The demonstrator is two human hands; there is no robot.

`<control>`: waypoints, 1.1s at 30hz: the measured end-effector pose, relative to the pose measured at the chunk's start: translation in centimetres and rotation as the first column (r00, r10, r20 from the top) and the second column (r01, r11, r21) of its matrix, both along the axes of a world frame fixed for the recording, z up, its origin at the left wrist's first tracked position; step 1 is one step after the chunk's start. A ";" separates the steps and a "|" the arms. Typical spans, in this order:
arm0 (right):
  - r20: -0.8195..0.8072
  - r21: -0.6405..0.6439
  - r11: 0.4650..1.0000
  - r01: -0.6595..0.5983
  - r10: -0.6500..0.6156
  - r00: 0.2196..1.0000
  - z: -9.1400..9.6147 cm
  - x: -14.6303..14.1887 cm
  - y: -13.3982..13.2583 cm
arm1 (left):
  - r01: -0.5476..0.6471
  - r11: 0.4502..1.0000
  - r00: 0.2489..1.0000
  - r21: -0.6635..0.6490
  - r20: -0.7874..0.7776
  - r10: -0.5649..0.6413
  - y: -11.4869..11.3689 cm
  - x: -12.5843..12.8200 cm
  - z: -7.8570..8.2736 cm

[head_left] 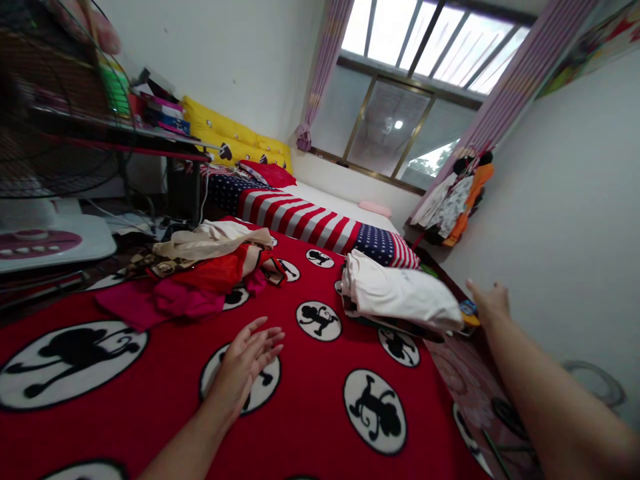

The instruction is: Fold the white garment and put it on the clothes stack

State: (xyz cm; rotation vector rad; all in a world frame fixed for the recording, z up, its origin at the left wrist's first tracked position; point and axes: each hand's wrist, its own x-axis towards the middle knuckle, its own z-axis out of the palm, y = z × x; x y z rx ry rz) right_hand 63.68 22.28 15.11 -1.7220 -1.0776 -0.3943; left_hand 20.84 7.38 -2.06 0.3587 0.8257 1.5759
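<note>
My left hand hovers flat over the red blanket printed with black monkey circles, fingers apart, holding nothing. My right hand is stretched out past the bed's right edge, fingers loose and empty, just right of a stack of folded white and cream clothes lying on the blanket. A loose heap of unfolded clothes, cream, red and pink, lies on the blanket to the upper left of my left hand.
A stars-and-stripes cover and yellow pillows lie further up the bed. A fan and a cluttered desk stand at left. Clothes hang by the window. White wall at right.
</note>
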 end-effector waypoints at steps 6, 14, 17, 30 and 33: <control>-0.264 0.085 0.923 -0.374 0.383 0.885 -10.7 -8.2 -6.6 | 0.022 1.000 1.000 0.013 -0.022 -0.021 0.0 0.0 0.0; -0.861 0.209 0.583 -0.785 0.490 0.135 -16.5 -25.7 -18.6 | 0.086 0.995 0.995 0.053 -0.047 -0.083 -0.1 -0.3 -0.4; -0.826 0.148 0.509 -0.848 0.535 0.177 -18.0 -27.0 -19.4 | 0.109 0.991 0.993 0.073 -0.061 -0.105 0.0 -0.4 -0.6; -0.756 0.143 0.444 -0.885 0.626 0.192 -19.0 -25.9 -19.4 | 0.126 0.975 0.909 0.184 -0.416 -0.038 0.2 1.0 -1.6; -0.756 0.119 0.430 -0.895 0.624 0.199 -18.6 -25.8 -19.5 | 0.179 0.967 0.842 0.184 -0.536 -0.054 -0.2 1.6 -1.6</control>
